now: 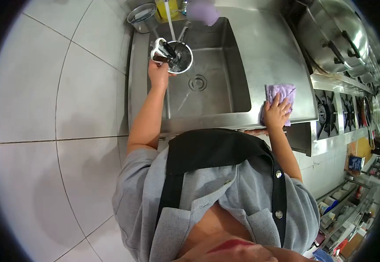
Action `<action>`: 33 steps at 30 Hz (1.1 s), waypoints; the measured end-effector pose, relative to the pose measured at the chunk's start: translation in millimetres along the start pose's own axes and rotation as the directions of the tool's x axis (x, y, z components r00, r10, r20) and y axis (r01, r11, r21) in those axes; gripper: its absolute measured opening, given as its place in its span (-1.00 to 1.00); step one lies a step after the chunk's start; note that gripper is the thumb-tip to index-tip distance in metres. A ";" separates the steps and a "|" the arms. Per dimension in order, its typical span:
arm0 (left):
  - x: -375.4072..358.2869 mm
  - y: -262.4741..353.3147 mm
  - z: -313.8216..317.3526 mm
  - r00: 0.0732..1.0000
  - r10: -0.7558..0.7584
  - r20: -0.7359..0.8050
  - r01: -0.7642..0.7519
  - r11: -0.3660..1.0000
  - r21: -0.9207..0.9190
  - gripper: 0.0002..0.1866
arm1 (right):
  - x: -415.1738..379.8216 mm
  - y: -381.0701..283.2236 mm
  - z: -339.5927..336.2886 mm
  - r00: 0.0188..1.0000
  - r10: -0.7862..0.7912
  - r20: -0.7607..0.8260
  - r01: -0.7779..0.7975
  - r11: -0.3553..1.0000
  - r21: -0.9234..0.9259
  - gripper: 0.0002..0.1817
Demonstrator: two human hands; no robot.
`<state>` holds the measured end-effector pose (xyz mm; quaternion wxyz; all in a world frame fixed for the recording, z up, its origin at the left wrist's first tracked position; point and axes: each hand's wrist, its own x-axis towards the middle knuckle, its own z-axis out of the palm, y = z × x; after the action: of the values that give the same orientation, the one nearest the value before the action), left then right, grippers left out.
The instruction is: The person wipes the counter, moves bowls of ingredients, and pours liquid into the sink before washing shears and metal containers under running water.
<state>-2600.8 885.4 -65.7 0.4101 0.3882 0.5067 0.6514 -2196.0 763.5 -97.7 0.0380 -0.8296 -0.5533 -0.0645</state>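
Over the left part of the steel sink (pixel 216 94), my left hand (pixel 158 73) is closed on a round metal container (pixel 185 56). Several utensils stand in it, among them one with a white handle (pixel 158 46) and dark ones. A stream of water (pixel 170 22) runs down toward the container. On the counter right of the sink, my right hand (pixel 277 114) lies with its fingers spread on a folded purple cloth (pixel 286 90), near the front edge.
Another metal container (pixel 143 17) stands at the sink's back left corner, beside something yellow (pixel 167 8). A blurred purple object (pixel 202 12) is at the back. Large steel pots (pixel 334 35) and gas burners (pixel 326 113) are at the right.
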 end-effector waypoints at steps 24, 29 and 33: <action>-41.1 17.9 47.8 0.847 -0.532 0.010 0.506 0.800 -0.322 -0.48 | 23.6 -46.3 -10.8 0.982 -0.150 0.113 -0.103 0.068 0.992 -0.61; -60.9 17.5 86.4 0.846 -0.532 0.019 0.478 0.743 -0.468 -0.49 | -8.0 -153.7 -27.9 0.920 -0.382 -0.090 0.083 -0.035 0.996 -0.36; -70.9 22.3 108.9 0.867 -0.498 -0.010 0.443 0.780 -0.441 -0.44 | -1.9 -197.1 -19.8 0.942 -0.119 -0.314 0.313 -0.026 0.949 -0.39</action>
<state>-2477.9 853.5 -30.1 0.6013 0.1086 0.4582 0.6455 -2379.9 835.0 -80.0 0.6348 -0.4590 -0.5557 0.2784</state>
